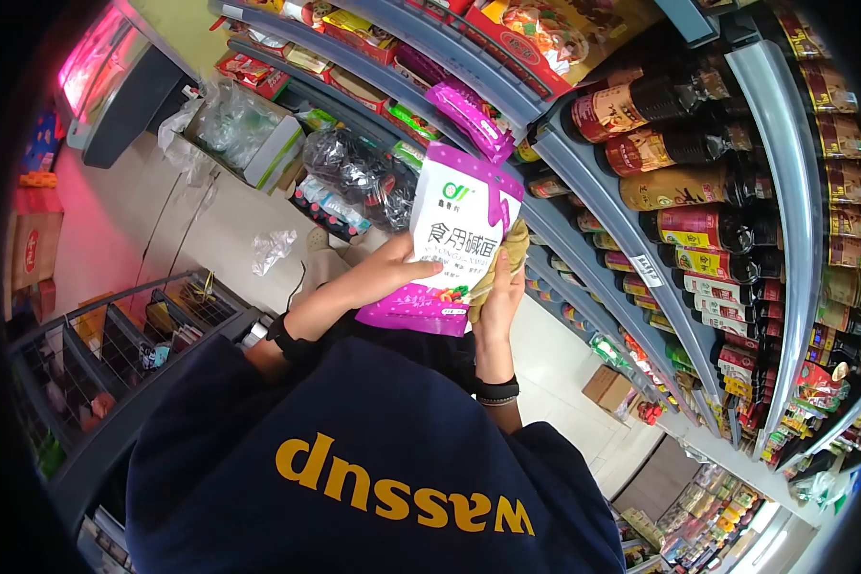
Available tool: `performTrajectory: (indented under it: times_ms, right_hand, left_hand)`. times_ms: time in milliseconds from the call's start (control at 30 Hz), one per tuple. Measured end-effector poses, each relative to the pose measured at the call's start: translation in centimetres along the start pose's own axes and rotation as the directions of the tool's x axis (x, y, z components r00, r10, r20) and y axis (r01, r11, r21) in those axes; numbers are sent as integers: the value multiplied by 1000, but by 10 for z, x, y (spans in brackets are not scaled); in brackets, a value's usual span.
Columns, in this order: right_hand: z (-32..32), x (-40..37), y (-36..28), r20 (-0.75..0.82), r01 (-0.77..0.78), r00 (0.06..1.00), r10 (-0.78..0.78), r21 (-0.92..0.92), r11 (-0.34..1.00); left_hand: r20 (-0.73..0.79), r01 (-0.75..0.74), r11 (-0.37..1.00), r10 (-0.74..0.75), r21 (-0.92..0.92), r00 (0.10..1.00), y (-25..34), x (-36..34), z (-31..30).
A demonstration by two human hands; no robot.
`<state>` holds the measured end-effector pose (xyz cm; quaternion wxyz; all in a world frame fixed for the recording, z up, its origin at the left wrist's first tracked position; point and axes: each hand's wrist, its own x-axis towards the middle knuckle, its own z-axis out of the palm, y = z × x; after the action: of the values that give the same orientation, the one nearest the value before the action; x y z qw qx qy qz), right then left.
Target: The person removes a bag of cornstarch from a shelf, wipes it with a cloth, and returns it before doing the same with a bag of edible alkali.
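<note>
A white and purple pouch (450, 239), printed with Chinese lettering for edible alkali powder, is held up in front of my chest. My left hand (392, 270) grips its left side, thumb across the printed front. On the right, my right hand (498, 297) is closed around a crumpled tan cloth (513, 251), which lies against the pouch's right edge and partly behind it. Just beyond the pouch's top, a similar purple packet (474, 120) sits at the edge of the shelf.
Shelves (622, 249) packed with dark sauce bottles (641, 105) rise on the right. A box of plastic bags (234, 129) and wrapped bottles (359, 177) stand on the floor ahead. At left is a wire rack (134, 344); crumpled plastic (274, 251) lies on the floor.
</note>
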<state>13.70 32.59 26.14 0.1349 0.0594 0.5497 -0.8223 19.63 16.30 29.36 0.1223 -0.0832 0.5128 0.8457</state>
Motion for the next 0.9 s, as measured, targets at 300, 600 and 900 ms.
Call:
performTrajectory:
  times_ms: [300,600,900]
  right_hand:
    - [9,3,-4,-28,71,997,-71,-9,997]
    - [-55,32,-38,-274,188,934,-230,-171,967]
    - [-30,-39,-33,256,455,880,-401,-696,555]
  left_hand:
    - [68,-13,997,7,77,998,17,-12,14]
    - [-132,-48,996,37,-80,991,36,-18,-2]
    - [-159,-108,740,2,-664,987,22,1,0]
